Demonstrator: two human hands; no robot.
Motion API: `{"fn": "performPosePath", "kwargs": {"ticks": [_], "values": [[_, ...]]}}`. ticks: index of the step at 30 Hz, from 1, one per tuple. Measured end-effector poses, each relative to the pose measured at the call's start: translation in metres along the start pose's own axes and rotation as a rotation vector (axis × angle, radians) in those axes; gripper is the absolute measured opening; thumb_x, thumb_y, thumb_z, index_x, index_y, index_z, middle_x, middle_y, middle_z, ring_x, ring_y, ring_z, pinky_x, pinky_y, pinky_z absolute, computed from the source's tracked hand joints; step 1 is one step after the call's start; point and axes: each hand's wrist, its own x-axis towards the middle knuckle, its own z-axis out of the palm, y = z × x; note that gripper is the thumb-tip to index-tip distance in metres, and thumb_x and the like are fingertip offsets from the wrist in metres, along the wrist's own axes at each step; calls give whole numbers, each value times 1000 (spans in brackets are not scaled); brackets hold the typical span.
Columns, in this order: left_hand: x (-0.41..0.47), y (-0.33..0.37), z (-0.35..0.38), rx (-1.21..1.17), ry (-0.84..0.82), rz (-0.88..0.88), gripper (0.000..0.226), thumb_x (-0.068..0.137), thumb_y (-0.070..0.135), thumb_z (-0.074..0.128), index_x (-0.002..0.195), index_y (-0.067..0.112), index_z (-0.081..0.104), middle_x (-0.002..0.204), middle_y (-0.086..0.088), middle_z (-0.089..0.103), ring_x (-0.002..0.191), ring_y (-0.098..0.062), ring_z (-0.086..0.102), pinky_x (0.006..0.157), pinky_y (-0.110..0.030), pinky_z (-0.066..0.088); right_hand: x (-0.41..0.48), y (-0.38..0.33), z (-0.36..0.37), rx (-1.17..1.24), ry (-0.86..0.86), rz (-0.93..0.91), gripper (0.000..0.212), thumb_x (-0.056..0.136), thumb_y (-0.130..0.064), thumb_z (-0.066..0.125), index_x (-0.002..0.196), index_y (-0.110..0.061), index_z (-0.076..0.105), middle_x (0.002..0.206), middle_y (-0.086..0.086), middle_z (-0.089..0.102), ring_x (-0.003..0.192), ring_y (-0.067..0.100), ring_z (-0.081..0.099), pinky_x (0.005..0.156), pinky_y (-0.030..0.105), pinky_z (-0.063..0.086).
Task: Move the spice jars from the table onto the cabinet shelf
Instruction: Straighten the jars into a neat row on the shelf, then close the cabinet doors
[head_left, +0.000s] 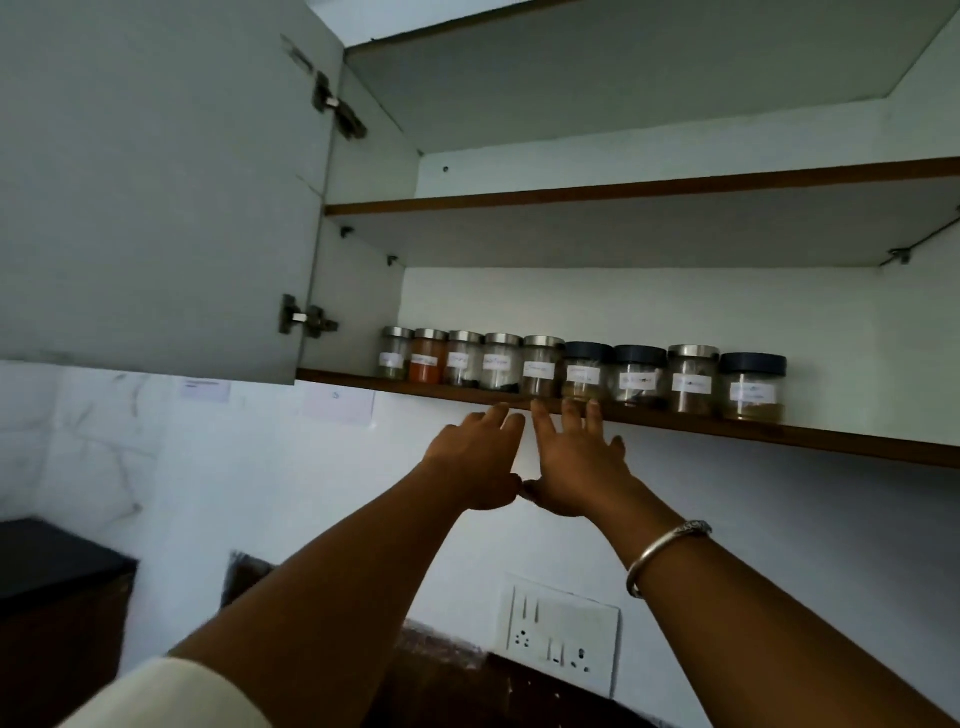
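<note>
Nine spice jars (543, 369) line the lowest cabinet shelf (857, 447), and at its near edge the left hand (480, 457) and right hand (576, 462) reach up side by side, fingers spread.

both hands raised side by side, left hand (475, 457), right hand (576, 462), fingers straight

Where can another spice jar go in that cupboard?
Bare room: the brown-edged lower shelf right of the last black-lidded glass jar, out to the picture's edge. The upper wooden shelf shows nothing standing on it. Crowded: the row of nine jars, lid beside lid, from the leftmost steel-lidded jar across.
</note>
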Motion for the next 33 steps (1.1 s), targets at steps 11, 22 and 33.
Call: {"fn": "performPosePath", "kwargs": {"ticks": [11,22,33], "values": [[-136,-217,-55,-39,67,-297,69,86,40,57,140,12,23,144,-12,33,125,-33,43,96,-45,45,3,-240,5,99,-14,-251,98,82,-54,58,148,-26,-9,157,11,-12,141,36,-20,112,60,9],[-246,-356,-86,-103,450,-383,35,86,31,56,118,17,49,119,-1,58,97,-22,62,75,-36,52,-9,-436,6,273,190,-408,90,86,-49,55,149,-22,-3,157,11,6,144,32,-3,112,50,22],[-271,-390,-103,-197,780,-493,47,84,21,60,125,12,39,110,-11,61,94,-29,62,69,-33,43,-7,-516,-6,419,310,-449,90,85,-36,57,148,-23,-5,156,15,5,142,36,9,106,49,30]]}}
